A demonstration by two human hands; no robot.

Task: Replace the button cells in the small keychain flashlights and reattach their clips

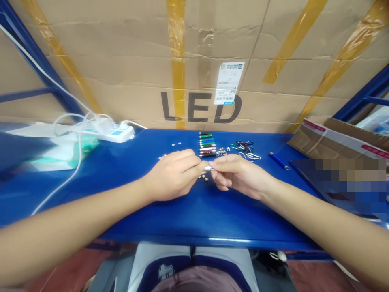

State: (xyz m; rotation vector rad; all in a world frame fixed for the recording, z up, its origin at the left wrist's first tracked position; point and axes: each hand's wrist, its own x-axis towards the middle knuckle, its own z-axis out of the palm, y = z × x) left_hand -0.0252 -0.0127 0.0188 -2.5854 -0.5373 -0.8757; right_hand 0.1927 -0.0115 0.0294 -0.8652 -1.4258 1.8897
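Note:
Both hands meet over the middle of the blue table (188, 215). My left hand (174, 174) and my right hand (235, 174) pinch a small silver metal part (208, 167) between their fingertips. Just behind it lies a row of small coloured cylinders (207, 146), green, silver and red, side by side. A few tiny metal pieces (204, 177) lie on the table under the fingertips, and small silver discs (176, 144) lie to the left of the row.
Coloured carabiner clips (244, 147) and a blue pen-like stick (278, 161) lie to the right. A white power strip (117, 132) with cables sits at back left beside a green and white packet (73, 152). A large cardboard box marked LED (200, 61) walls the back; an open carton (337, 140) stands right.

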